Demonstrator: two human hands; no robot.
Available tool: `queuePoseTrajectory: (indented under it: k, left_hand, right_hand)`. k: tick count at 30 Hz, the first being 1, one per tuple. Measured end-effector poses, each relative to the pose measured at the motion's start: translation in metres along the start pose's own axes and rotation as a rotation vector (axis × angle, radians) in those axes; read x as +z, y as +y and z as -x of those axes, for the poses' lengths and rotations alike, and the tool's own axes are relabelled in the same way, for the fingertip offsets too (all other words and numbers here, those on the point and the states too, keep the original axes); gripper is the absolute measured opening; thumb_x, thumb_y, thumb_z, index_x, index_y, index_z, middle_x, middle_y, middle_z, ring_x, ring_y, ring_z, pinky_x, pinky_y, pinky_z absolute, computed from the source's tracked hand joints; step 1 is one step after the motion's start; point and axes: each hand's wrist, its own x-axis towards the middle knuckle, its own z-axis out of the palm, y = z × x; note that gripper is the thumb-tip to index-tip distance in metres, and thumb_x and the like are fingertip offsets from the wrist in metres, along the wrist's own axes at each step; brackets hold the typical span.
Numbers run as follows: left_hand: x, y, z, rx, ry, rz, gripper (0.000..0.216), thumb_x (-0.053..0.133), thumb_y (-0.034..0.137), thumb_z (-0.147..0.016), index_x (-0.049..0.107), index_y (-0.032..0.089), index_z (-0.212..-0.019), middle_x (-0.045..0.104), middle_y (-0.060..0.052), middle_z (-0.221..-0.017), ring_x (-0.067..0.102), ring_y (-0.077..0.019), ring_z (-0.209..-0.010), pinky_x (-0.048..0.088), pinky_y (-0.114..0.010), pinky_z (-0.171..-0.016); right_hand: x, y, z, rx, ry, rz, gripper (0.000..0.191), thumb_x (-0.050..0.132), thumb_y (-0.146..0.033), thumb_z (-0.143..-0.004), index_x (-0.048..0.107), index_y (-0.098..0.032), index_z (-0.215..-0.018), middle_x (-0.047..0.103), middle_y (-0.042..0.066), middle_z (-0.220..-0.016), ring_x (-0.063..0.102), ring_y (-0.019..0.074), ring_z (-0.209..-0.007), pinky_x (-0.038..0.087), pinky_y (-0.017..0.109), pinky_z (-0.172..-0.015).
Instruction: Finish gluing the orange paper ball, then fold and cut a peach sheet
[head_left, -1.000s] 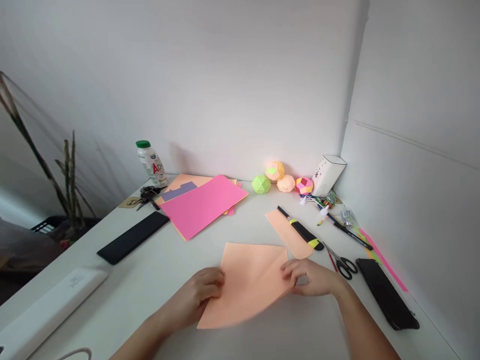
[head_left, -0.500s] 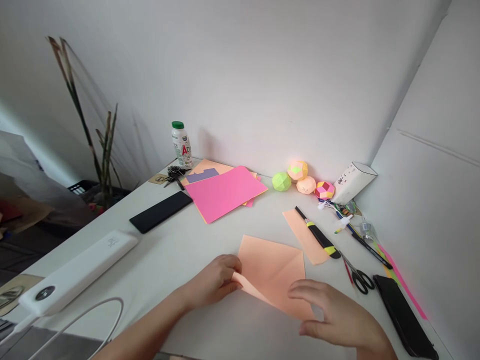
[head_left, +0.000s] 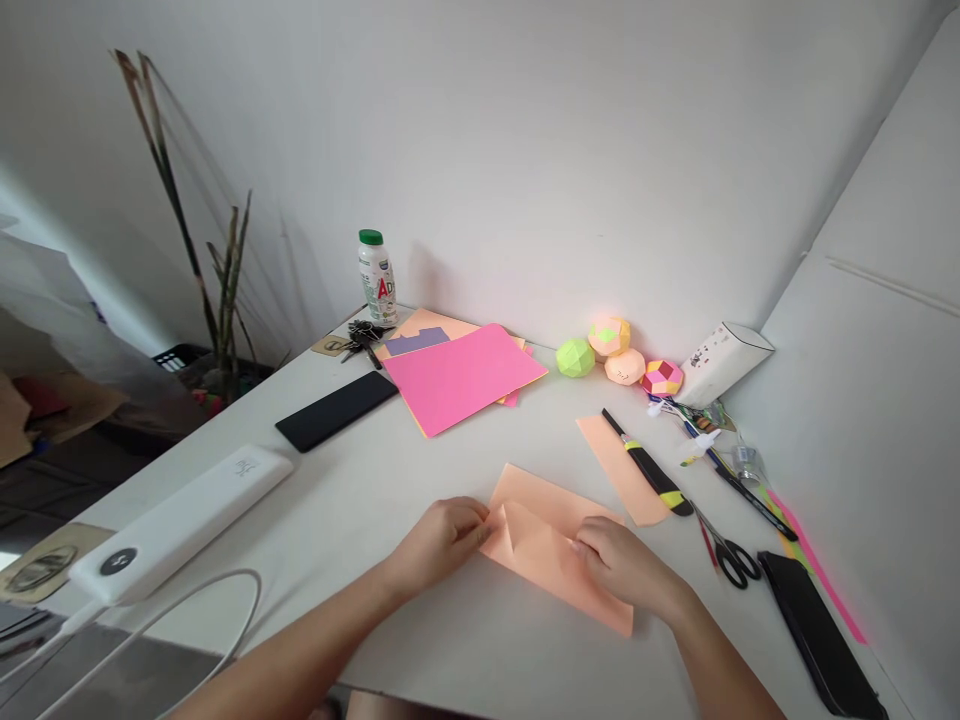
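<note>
A creased sheet of peach paper (head_left: pixel 547 575) lies on the white table near its front, its near part folded up over the rest. My left hand (head_left: pixel 448 538) pinches the left edge of the sheet between thumb and fingers. With fingers curled, my right hand (head_left: pixel 616 560) grips the folded flap on the right side. The palms and part of the right thumb are hidden. Just beyond the right hand are a peach paper strip (head_left: pixel 611 462) and a black and yellow utility knife (head_left: pixel 652 472) resting partly on it.
Scissors (head_left: pixel 735 562) and a black case (head_left: pixel 817 635) lie at the right. Pink paper (head_left: pixel 465 380), a black flat slab (head_left: pixel 337 410), a bottle (head_left: pixel 377 280) and several paper balls (head_left: pixel 576 358) stand further back. A white corded device (head_left: pixel 187 520) is at the left.
The near edge of the peach paper has been folded up and away from me. My right hand has closed from open fingers onto the flap. The view has shifted slightly.
</note>
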Motion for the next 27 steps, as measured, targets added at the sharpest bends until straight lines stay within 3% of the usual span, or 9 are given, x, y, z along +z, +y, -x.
queuePoseTrajectory:
  k: [2,4,6,8,12,16,21,24,27]
  left_hand:
    - [0.009,0.001,0.004,0.068,0.253,-0.206,0.027,0.041,0.026,-0.094,0.065,0.016,-0.09,0.068,-0.011,-0.095,0.064,-0.0224,-0.086,0.054,-0.034,-0.07]
    - [0.019,0.008,0.009,0.247,0.374,-0.413,0.029,0.045,0.02,-0.091,0.058,0.012,-0.115,0.061,-0.019,-0.119,0.054,-0.0309,-0.117,0.049,-0.047,-0.091]
    - [0.029,0.019,0.014,0.5,0.222,-0.543,0.042,0.048,0.02,-0.089,0.049,0.01,-0.13,0.051,-0.017,-0.137,0.033,-0.0329,-0.136,0.034,-0.051,-0.107]
    - [0.04,0.029,0.017,0.617,-0.031,-0.645,0.052,0.047,0.035,-0.091,0.042,0.012,-0.138,0.039,-0.011,-0.149,0.024,-0.0288,-0.141,0.023,-0.045,-0.114]
    - [0.057,0.031,0.024,0.423,-0.215,-0.629,0.076,0.036,0.061,-0.089,0.029,0.011,-0.146,0.026,-0.017,-0.154,0.018,-0.0393,-0.141,0.014,-0.056,-0.112]
    - [0.063,0.022,0.034,0.316,-0.269,-0.559,0.083,0.031,0.066,-0.088,0.018,0.013,-0.15,0.021,-0.019,-0.154,0.013,-0.044,-0.141,0.011,-0.064,-0.108]
    - [0.058,0.027,0.039,0.266,-0.33,-0.541,0.086,0.032,0.069,-0.085,0.018,0.015,-0.15,0.019,-0.017,-0.155,0.012,-0.0433,-0.142,0.01,-0.064,-0.108]
    - [0.058,0.027,0.04,0.287,-0.296,-0.563,0.088,0.027,0.072,-0.084,0.026,0.012,-0.148,0.024,-0.019,-0.154,0.016,-0.0443,-0.14,0.01,-0.063,-0.107]
    - [0.063,0.024,0.043,0.335,-0.169,-0.615,0.094,0.022,0.078,-0.081,0.032,0.011,-0.146,0.028,-0.019,-0.152,0.02,-0.0448,-0.138,0.01,-0.061,-0.107]
  right_hand:
    - [0.008,0.001,-0.001,-0.006,0.023,0.025,0.033,0.036,-0.015,-0.089,0.026,-0.02,-0.058,0.039,-0.002,-0.062,0.041,0.0132,-0.061,0.032,0.025,-0.054]
    - [0.012,0.001,-0.001,-0.013,0.052,0.051,0.033,0.037,-0.012,-0.087,0.027,-0.02,-0.057,0.04,-0.002,-0.061,0.041,0.0134,-0.061,0.033,0.026,-0.054]
    - [0.013,0.001,0.0,-0.025,0.077,0.057,0.032,0.038,-0.009,-0.086,0.033,-0.02,-0.057,0.044,-0.001,-0.062,0.044,0.0137,-0.061,0.035,0.026,-0.056]
    - [0.013,0.002,0.0,-0.033,0.078,0.049,0.029,0.039,-0.008,-0.085,0.039,-0.02,-0.059,0.049,0.0,-0.064,0.047,0.0143,-0.062,0.038,0.026,-0.057]
    - [0.011,0.002,-0.001,-0.051,0.059,0.099,0.031,0.038,-0.01,-0.089,0.044,-0.019,-0.061,0.053,0.002,-0.067,0.051,0.0159,-0.065,0.042,0.028,-0.059]
    - [0.013,0.003,-0.001,-0.066,0.061,0.14,0.028,0.038,-0.013,-0.092,0.048,-0.019,-0.067,0.057,0.003,-0.073,0.053,0.0174,-0.07,0.044,0.03,-0.063]
    - [0.023,0.006,0.0,-0.112,0.093,0.278,0.029,0.035,-0.014,-0.094,0.051,-0.019,-0.07,0.058,0.004,-0.07,0.053,0.0185,-0.067,0.041,0.031,-0.06]
    - [0.031,0.006,0.0,-0.175,0.169,0.424,0.026,0.036,-0.01,-0.091,0.056,-0.017,-0.076,0.058,0.004,-0.066,0.053,0.0194,-0.062,0.037,0.031,-0.056]
    - [0.037,0.005,0.0,-0.279,0.261,0.556,0.038,0.033,0.002,-0.082,0.061,-0.014,-0.103,0.058,0.004,-0.064,0.052,0.0196,-0.058,0.034,0.031,-0.053]
